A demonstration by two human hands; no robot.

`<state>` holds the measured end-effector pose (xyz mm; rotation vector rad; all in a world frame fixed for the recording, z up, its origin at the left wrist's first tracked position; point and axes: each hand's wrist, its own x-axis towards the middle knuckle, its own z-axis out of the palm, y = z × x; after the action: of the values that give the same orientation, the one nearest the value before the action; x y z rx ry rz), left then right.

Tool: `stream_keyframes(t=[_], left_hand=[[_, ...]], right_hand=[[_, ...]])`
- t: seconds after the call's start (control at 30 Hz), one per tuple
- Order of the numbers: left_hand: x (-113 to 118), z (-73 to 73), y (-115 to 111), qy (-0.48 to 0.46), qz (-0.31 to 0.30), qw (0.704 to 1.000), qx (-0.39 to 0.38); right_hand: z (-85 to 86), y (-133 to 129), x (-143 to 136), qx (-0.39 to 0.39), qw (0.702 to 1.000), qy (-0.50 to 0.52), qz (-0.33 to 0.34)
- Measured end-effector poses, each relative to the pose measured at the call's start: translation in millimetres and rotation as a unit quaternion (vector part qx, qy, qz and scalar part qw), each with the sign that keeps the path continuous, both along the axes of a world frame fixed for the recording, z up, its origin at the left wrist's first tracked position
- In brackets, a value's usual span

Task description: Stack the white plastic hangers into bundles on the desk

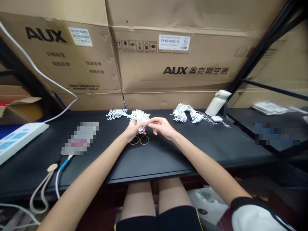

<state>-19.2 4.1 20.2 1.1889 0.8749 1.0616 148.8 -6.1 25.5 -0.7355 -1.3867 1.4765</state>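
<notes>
A bundle of thin white hooks (139, 117) is gripped in my left hand (133, 129), with the thumb laid across its front. My right hand (162, 127) reaches in from the right, its fingers bent together and meeting the left thumb tip beside the bundle. Whatever those right fingertips pinch is too small to make out. Just below the hands, two yellow rubber bands (144, 140) lie flat on the black table (154, 162). More white hooks (116, 114) rest behind my left hand, and a larger pile of white hooks (186, 113) lies to the right.
A white bottle (218, 103) stands at the back right, near a small white case (216, 119). On the left are a blurred-out device (80, 139) with a cable, a strap (43, 192) and a power strip (21, 138). Large cardboard boxes (144, 77) wall off the back.
</notes>
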Motion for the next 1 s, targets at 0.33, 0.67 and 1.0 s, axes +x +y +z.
stream_keyframes(t=[0.33,0.67,1.0], left_hand=[[-3.0,-2.9,2.7,0.023,-0.032,0.999,-0.004],[-6.9,3.7,-0.5,0.004,-0.147,0.988,-0.05],[-13.4,-1.9,1.7,-0.015,-0.262,0.962,-0.08]], right_hand=[[11.6,1.0,15.3,0.011,0.993,-0.093,0.073],[10.7,11.7,23.7,0.068,0.992,-0.103,0.018],[10.3,13.2,30.7,0.088,0.989,-0.096,0.065]])
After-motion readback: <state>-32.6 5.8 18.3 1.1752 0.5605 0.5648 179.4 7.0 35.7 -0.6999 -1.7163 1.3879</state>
